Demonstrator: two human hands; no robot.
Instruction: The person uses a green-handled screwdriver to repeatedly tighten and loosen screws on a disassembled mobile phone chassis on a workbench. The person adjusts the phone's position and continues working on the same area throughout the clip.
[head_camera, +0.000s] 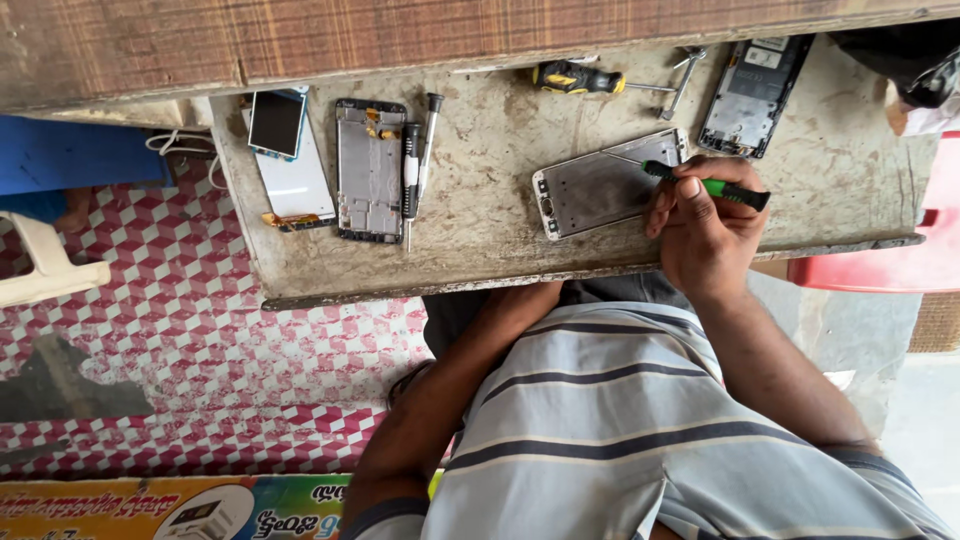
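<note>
Right of centre, gripping green screwdriver (715, 187) tightly in right hand (705, 235), tip on phone frame (600, 185), probably working a screw, calling next for steady downward pressure; left hand hidden below table (480, 240).

Dull metal phone frame (605, 186), rough worktop (480, 215)

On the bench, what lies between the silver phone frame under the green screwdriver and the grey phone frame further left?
In the head view, only bare bench top lies between silver phone frame and grey phone frame, apart from two slim drivers lying right beside the grey one.
</note>
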